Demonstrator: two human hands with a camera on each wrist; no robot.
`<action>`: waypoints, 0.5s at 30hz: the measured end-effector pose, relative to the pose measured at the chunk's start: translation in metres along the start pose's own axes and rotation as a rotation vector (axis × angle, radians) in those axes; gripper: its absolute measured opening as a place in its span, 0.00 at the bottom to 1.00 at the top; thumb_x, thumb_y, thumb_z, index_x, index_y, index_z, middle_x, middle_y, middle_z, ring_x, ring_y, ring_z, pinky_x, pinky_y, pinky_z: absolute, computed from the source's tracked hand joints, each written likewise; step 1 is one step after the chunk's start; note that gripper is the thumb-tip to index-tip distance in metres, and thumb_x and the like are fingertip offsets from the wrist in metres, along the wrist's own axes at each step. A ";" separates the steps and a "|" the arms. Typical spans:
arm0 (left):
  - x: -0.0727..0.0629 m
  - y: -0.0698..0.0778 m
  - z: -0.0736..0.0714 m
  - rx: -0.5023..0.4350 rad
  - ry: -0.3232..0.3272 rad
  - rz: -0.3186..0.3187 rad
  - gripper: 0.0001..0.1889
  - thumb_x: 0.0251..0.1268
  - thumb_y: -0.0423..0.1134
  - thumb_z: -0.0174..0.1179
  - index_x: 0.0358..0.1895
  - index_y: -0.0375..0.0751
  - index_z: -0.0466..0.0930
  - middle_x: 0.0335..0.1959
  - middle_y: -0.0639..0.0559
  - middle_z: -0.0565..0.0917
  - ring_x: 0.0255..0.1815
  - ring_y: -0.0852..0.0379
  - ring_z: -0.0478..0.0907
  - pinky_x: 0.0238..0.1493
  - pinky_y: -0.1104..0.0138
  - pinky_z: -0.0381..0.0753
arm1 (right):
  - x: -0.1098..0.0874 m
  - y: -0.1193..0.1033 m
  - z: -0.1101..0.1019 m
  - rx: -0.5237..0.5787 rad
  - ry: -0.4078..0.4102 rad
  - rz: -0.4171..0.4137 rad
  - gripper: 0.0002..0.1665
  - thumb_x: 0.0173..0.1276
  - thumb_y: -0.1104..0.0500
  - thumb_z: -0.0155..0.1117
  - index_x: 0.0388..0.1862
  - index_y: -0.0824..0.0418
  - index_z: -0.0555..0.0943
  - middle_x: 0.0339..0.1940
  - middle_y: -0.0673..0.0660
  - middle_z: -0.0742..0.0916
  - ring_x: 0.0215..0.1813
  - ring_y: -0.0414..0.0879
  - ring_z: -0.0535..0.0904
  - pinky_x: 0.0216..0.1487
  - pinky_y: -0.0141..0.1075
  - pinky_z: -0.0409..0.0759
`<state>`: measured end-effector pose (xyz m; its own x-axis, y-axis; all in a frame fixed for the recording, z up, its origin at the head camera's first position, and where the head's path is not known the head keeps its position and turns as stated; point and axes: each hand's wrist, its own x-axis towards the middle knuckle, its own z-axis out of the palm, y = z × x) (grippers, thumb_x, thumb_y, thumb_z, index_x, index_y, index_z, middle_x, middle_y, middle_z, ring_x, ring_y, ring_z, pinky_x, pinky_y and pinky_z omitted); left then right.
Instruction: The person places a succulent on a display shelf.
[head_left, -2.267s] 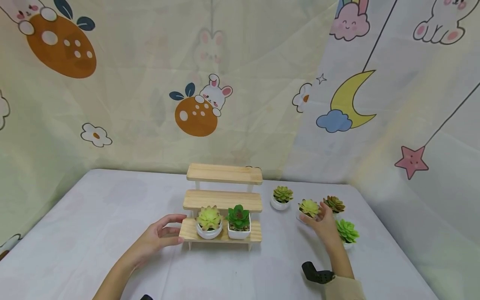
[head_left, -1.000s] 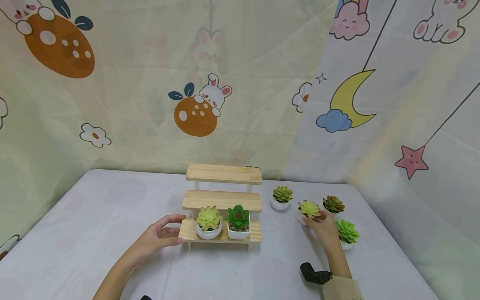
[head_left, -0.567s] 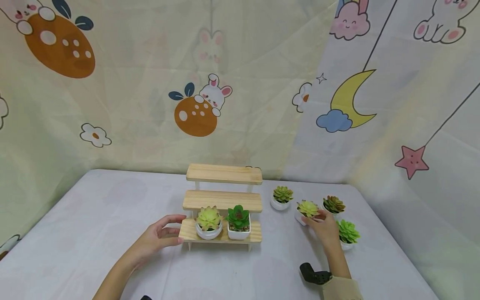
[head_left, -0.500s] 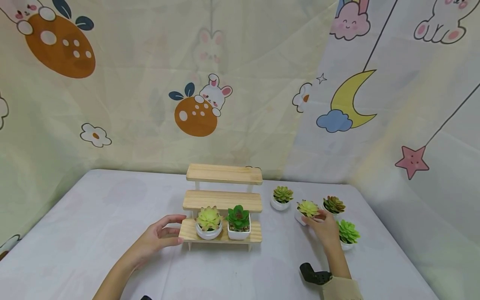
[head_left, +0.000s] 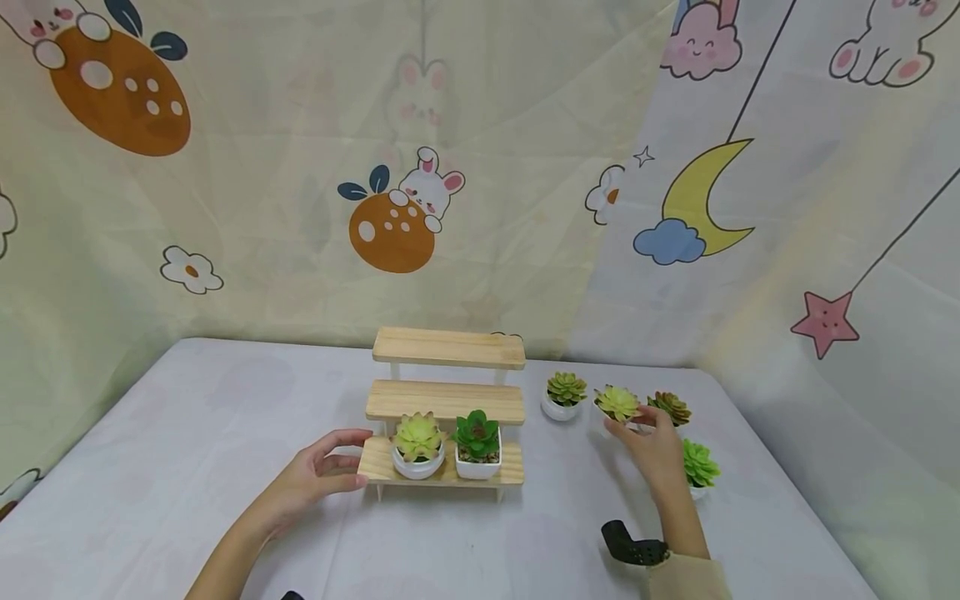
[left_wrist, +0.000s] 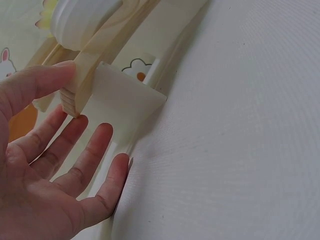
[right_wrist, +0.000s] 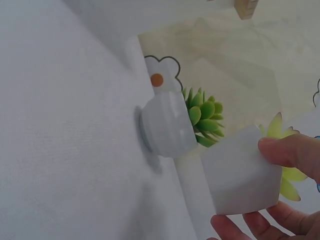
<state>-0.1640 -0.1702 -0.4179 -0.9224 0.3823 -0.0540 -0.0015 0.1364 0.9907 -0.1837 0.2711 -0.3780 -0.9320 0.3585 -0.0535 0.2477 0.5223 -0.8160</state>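
A three-tier wooden plant stand [head_left: 446, 400] stands on the white-covered table. My left hand [head_left: 318, 471] holds the left end of its lowest shelf, thumb at the front corner and index finger towards the back; the other fingers spread loosely below in the left wrist view. On that shelf sit a pale green succulent [head_left: 417, 437] in a round white pot and a dark green succulent [head_left: 477, 435] in a square one. My right hand [head_left: 651, 442] pinches the white pot [right_wrist: 242, 172] of a yellow-green succulent [head_left: 617, 402], raised off the table and tipped in the right wrist view.
A green succulent [head_left: 566, 388] in a round white pot stands between the stand and my right hand. Behind my right hand are a reddish-brown succulent [head_left: 669, 407] and a bright green one [head_left: 700, 463], partly hidden. A patterned cloth [head_left: 510, 208] hangs behind the table.
My right hand has taken hold of the yellow-green succulent's pot and lifted it slightly up and away from the table. My left hand stays at the stand.
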 end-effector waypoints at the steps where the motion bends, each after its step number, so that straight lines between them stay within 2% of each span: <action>1: 0.000 0.000 0.000 0.003 0.000 0.002 0.33 0.56 0.36 0.64 0.66 0.37 0.61 0.63 0.37 0.66 0.51 0.61 0.76 0.49 0.67 0.76 | -0.001 -0.002 -0.001 -0.004 0.005 -0.003 0.51 0.58 0.39 0.65 0.69 0.66 0.56 0.61 0.65 0.69 0.59 0.59 0.69 0.50 0.46 0.72; 10: 0.000 -0.001 0.000 0.012 0.006 -0.006 0.33 0.56 0.36 0.64 0.66 0.38 0.62 0.63 0.37 0.66 0.52 0.60 0.76 0.49 0.65 0.75 | -0.007 -0.019 -0.004 0.011 0.012 -0.037 0.50 0.55 0.36 0.65 0.68 0.62 0.58 0.61 0.61 0.71 0.59 0.53 0.72 0.45 0.35 0.72; 15: 0.000 0.001 0.000 0.018 0.012 -0.011 0.34 0.55 0.37 0.64 0.66 0.38 0.62 0.64 0.37 0.65 0.54 0.55 0.75 0.49 0.64 0.75 | -0.013 -0.030 -0.004 0.042 0.000 -0.056 0.50 0.55 0.36 0.65 0.68 0.60 0.58 0.61 0.59 0.71 0.58 0.52 0.73 0.48 0.38 0.72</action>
<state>-0.1636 -0.1702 -0.4173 -0.9271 0.3694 -0.0631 -0.0045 0.1573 0.9875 -0.1781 0.2540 -0.3503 -0.9440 0.3300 -0.0073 0.1842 0.5081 -0.8414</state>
